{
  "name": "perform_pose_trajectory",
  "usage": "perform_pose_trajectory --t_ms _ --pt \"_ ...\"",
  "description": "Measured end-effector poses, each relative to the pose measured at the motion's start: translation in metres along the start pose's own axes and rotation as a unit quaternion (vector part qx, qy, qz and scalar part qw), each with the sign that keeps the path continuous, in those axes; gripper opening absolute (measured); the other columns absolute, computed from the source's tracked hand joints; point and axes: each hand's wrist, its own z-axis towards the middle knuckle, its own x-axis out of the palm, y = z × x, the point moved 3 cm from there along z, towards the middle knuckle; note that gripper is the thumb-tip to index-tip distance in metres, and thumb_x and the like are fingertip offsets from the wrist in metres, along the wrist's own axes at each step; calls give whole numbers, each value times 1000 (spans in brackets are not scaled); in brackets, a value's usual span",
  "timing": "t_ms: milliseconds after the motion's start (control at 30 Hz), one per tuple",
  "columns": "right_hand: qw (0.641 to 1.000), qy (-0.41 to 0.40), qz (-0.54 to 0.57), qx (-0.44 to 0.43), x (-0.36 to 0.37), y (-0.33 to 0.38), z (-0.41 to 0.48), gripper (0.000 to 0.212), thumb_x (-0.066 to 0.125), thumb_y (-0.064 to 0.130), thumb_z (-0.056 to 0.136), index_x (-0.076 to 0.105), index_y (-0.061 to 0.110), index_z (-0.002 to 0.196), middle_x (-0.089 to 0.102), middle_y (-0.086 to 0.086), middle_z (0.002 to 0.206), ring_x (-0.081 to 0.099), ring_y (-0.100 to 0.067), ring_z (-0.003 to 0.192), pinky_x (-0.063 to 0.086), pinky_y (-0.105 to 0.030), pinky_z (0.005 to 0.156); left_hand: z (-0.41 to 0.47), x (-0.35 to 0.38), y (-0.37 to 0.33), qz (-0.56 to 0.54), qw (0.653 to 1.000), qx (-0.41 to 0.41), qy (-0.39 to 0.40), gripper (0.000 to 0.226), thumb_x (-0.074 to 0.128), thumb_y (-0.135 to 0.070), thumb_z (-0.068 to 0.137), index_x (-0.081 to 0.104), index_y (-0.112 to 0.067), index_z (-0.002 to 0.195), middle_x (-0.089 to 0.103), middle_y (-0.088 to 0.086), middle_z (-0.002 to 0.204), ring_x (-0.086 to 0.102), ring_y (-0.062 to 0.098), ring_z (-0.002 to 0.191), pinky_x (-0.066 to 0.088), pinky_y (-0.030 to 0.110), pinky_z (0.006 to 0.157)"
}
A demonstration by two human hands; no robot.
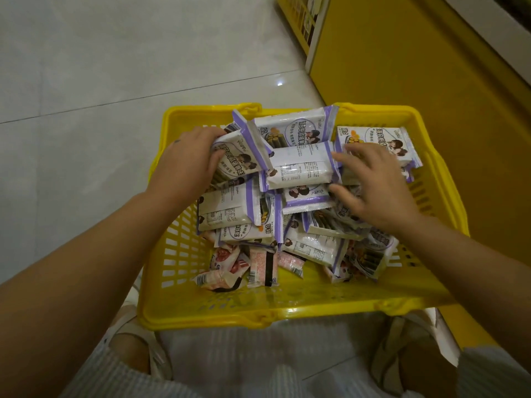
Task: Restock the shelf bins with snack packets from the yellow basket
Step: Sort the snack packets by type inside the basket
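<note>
Both hands reach into the yellow basket (290,308). The left hand (184,165) clutches a purple-and-white snack packet (238,156) printed with Chinese characters near the far left corner; the right hand (376,188) rests spread over the packets (304,168). Pink packets (258,265) lie near the front edge.

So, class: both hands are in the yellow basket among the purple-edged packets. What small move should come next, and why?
Probably close both hands and lift: the left hand already grips a purple-edged packet, and the right hand lies spread on the pile.
</note>
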Motion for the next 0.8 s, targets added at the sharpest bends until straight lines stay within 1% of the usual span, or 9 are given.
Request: perform_pose_trajectory --t_ms 133,300,400,467,533,600,667,733,800 --pt "994 78 -12 -79 20 24 4 60 56 53 88 45 26 141 40 -12 147 33 -32 136 21 -52 113 -4 5 -6 52 998 -13 -30 37 52 -21 95 49 -16 132 56 12 122 50 34 112 39 45 90" --pt "996 64 -28 -63 27 31 24 44 62 29 90 55 29 133 46 -12 143 38 -34 134 19 -56 113 -17 8 -10 88 990 -54 -101 62 60 -3 83 41 -18 140 39 21 136 39 41 118 40 48 91" --pt "998 38 -17 -53 25 33 31 40 68 21 87 62 26 126 53 -15 135 45 -37 125 28 -50 105 -21 10 -22 115 987 49 -99 51 67 3 75 53 -9 122 51 24 115 54 41 88 41 39 62" --pt "998 19 -19 -60 24 36 27 39 68 22 86 63 24 125 54 -16 134 46 -39 123 32 -50 101 -24 20 -24 136 987 80 -17 43 68 -2 77 55 -8 118 53 20 115 58 37 82 37 31 55" --pt "996 -11 -9 -83 21 39 19 35 67 22 87 65 20 122 54 -16 133 48 -39 121 35 -50 98 -26 30 -19 148 985 62 56 44 63 -14 85 49 -13 127 44 13 132 54 32 103 47 37 71" --pt "992 -29 21 -117 16 39 6 30 67 19 87 67 15 117 59 -14 125 52 -34 113 40 -46 92 -29 33 -13 140 985 56 82 48 61 -24 89 45 -16 133 36 8 139 47 27 115 47 40 88" --pt "986 4 70 -154 15 38 -9 22 67 15 86 70 11 107 66 -9 109 59 -26 99 44 -36 83 -32 28 -14 131 985 74 86 50 62 -27 89 45 -15 134 35 8 140 46 27 117 45 38 91" --pt "975 80 104 -181 16 37 -27 13 68 11 84 71 10 97 69 -4 91 64 -22 82 50 -31 71 -34 22 -20 131 982 111 78 43 63 -22 88 50 -13 128 42 10 134 50 29 112 44 38 86" --pt "964 169 96 -181 21 32 -43 13 68 13 84 71 13 96 68 -1 85 65 -20 76 50 -29 62 -37 21 -30 117 976 165 84 36 62 -14 87 56 -14 123 52 10 124 55 28 104 44 37 83"
